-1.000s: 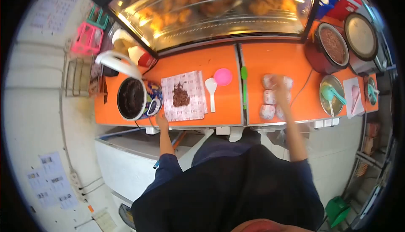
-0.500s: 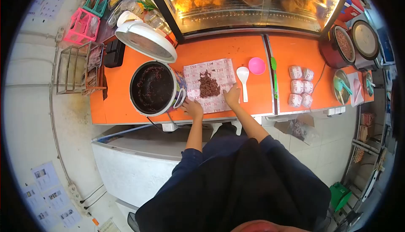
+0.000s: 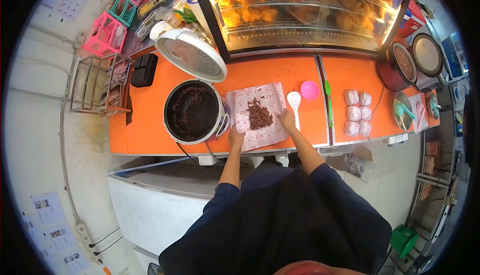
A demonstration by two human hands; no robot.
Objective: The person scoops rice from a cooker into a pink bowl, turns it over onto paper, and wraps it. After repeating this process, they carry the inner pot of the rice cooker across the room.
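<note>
A mound of dark reddish-brown rice [image 3: 260, 116] lies on printed wrapping paper [image 3: 274, 137] on the orange counter. My left hand [image 3: 236, 138] is at the paper's lower left edge, its fingers closed on that edge. At the right edge my right hand [image 3: 288, 120] grips the paper too. Left of the paper stands an open rice cooker [image 3: 192, 110] with dark rice stuck inside and its white lid [image 3: 192, 55] raised. A white rice paddle [image 3: 294, 105] and a pink bowl [image 3: 310, 90] sit just right of the paper.
Further right are a green utensil [image 3: 329, 104] and several wrapped bundles [image 3: 352, 113]. A lit glass display case [image 3: 300, 17] stands behind. Another cooker [image 3: 400, 65] and a metal bowl [image 3: 402, 112] are at the right end. A metal rack [image 3: 95, 87] is at the left.
The camera view has shifted, so the counter appears lower. My left hand, spread near the paper's corner before, has moved onto its edge, and both hands have closed in on the paper.
</note>
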